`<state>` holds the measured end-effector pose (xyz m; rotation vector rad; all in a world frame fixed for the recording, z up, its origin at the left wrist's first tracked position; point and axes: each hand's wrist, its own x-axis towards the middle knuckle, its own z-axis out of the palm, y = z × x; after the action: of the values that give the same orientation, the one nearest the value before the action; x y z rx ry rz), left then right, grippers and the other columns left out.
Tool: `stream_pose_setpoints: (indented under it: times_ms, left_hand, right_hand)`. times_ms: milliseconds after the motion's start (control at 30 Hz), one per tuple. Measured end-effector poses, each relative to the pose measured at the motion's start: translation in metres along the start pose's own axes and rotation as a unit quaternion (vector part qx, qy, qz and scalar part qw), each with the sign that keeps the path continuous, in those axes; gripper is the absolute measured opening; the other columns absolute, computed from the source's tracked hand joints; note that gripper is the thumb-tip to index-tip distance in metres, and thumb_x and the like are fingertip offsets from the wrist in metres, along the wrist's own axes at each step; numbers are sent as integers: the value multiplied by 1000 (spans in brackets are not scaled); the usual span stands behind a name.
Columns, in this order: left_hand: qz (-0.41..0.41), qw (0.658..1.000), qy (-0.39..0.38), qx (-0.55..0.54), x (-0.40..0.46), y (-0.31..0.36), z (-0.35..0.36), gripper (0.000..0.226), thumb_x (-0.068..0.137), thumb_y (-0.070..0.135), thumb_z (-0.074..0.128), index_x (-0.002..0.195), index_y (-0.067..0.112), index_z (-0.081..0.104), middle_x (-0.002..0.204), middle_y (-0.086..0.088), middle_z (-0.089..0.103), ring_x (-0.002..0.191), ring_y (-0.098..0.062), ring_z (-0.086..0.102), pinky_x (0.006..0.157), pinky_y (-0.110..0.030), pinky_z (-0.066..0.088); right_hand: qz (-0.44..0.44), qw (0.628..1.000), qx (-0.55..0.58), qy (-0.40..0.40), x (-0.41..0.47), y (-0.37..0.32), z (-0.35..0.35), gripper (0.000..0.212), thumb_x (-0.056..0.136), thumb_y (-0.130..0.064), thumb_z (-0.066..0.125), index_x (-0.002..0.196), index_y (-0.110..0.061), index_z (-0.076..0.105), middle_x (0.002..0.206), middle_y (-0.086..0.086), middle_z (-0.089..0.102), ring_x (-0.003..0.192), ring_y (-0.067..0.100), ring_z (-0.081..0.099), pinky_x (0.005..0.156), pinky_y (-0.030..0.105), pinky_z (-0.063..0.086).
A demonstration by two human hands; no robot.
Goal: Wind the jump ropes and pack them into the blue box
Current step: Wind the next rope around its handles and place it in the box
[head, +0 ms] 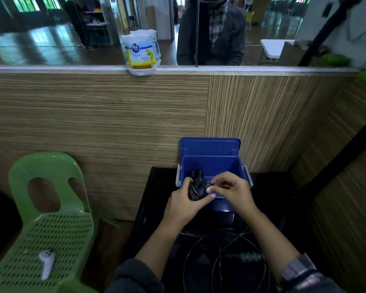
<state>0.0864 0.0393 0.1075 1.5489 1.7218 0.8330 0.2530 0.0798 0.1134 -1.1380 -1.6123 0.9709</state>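
Observation:
The blue box (211, 166) stands open on a black stand, its lid tilted back against the wooden wall. Over its front edge my left hand (184, 205) grips a wound black jump rope bundle (197, 187), handles pointing up. My right hand (230, 190) pinches the bundle's right side with thumb and fingertips. A second jump rope (224, 252) lies loose in black loops below my arms, its handle with green stripes (246, 256) near my right forearm.
A green plastic chair (49, 225) stands at the left with a white controller (47, 264) on its seat. A wood-panelled wall rises behind the box. An air freshener tub (138, 53) sits on the ledge before a mirror.

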Motion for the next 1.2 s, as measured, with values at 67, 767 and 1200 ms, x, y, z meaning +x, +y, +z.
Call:
stream_pose_setpoints:
  times_ms: [67, 767, 1200]
  left_hand:
    - [-11, 1000, -13, 25, 0, 0, -1, 65, 64, 82, 60, 113, 41, 47, 101, 10, 67, 92, -12, 65, 81, -36, 55]
    - [-63, 955, -174, -233, 8, -2, -6, 41, 75, 52, 65, 106, 24, 63, 97, -13, 64, 71, -24, 64, 57, -36, 53]
    - [161, 957, -144, 192, -1, 17, -15, 48, 91, 50, 50, 134, 30, 44, 99, 1, 68, 91, -20, 65, 81, -36, 51]
  right_hand:
    - [-9, 1000, -2, 2, -1, 3, 0, 29, 63, -12, 85, 67, -33, 67, 75, -6, 66, 72, 8, 63, 69, 19, 49]
    - [-1, 997, 39, -61, -10, -7, -16, 17, 82, -15, 69, 97, -19, 75, 101, -1, 73, 101, 11, 66, 91, 28, 52]
    - [48, 985, 47, -157, -1, -10, -29, 14, 76, -26, 70, 84, -15, 75, 98, 0, 62, 97, 9, 61, 85, 22, 50]
